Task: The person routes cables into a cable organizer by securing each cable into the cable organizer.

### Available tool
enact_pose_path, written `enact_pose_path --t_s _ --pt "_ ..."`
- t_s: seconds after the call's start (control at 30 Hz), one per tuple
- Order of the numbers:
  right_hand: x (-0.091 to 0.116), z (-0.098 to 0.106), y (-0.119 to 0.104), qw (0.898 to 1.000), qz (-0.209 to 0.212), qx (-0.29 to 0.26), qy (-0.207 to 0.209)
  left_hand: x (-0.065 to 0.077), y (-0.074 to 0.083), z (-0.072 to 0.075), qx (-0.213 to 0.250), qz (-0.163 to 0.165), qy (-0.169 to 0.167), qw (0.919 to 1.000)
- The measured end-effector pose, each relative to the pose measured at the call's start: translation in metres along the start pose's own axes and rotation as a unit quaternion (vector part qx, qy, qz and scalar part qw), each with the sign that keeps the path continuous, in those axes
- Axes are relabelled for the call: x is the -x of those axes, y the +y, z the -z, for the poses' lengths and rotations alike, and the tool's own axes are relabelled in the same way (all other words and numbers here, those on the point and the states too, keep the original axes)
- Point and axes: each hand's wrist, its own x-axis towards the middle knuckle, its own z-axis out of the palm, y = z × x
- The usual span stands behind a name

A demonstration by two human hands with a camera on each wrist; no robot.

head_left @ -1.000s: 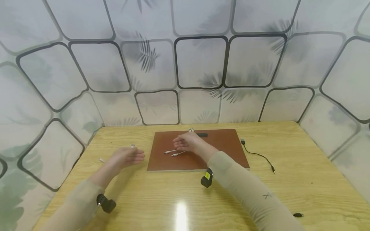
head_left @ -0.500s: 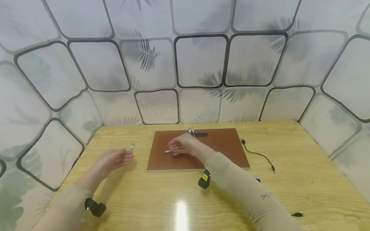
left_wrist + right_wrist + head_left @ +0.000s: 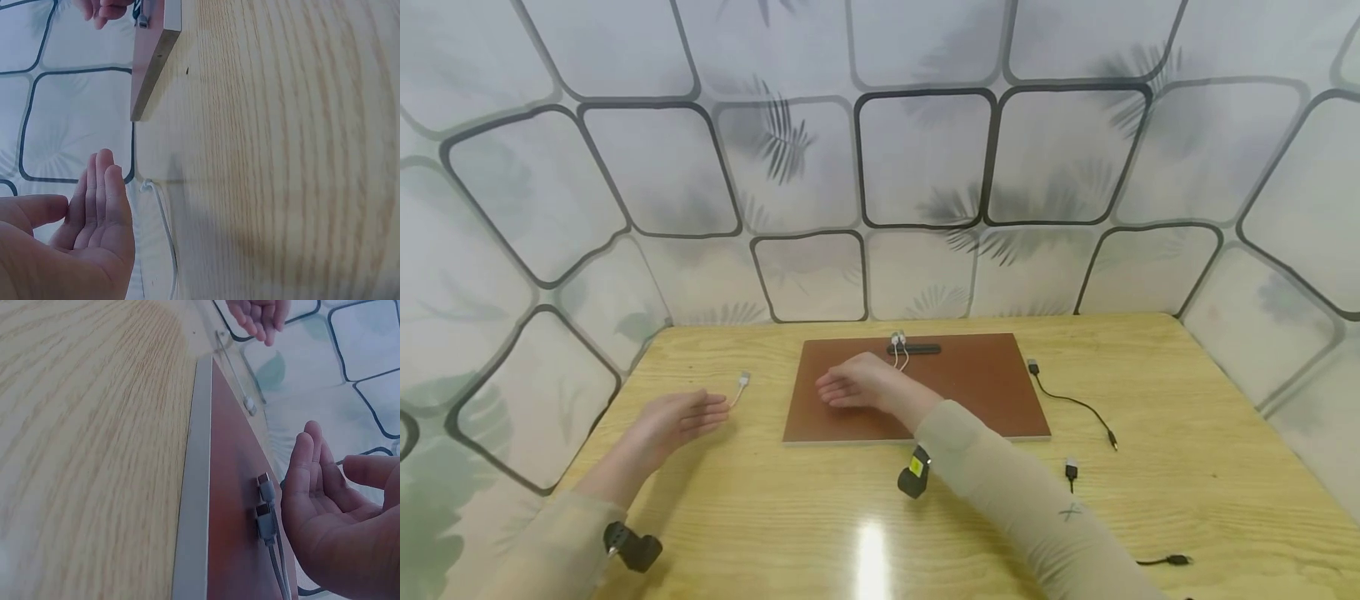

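Over the left part of the table my left hand (image 3: 681,423) hovers with straight fingers, holding nothing. Just beyond its fingertips lies a white USB cable (image 3: 744,380), partly hidden by the hand. My right hand (image 3: 861,383) hangs above a brown board (image 3: 977,387), its fingers extended and its palm bare. Two white cables (image 3: 898,340) lie on the board, their USB plugs by a black bar (image 3: 923,349) at the back. Their small connectors (image 3: 265,519) show beside the right hand in the right wrist view; in the head view that hand hides them.
To the right of the board lies a black USB cable (image 3: 1073,402). Nearer are another black USB plug (image 3: 1071,470) and a black connector (image 3: 1176,560), their cords partly behind the right sleeve. Patterned fabric (image 3: 917,167) walls the table's back and sides.
My left hand has drawn back to the left, uncovering the white cable's plug. The right hand has slid left over the board, uncovering the rear plugs and covering the near connectors.
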Motion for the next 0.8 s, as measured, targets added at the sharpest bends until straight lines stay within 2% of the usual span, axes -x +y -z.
enact_pose_path --t_s 0.23,0.6,0.8 --pt "-0.001 -0.008 0.001 1.0 0.008 0.001 -0.015 0.003 -0.005 0.012 -0.011 0.007 0.014 0.9998" --pt "-0.006 -0.03 0.006 0.999 0.014 -0.011 -0.031 0.012 -0.015 0.025 -0.014 -0.009 0.051 0.9986" --pt "-0.007 -0.043 0.009 0.999 0.033 -0.011 -0.037 0.014 -0.019 0.028 -0.04 -0.026 0.07 0.9964"
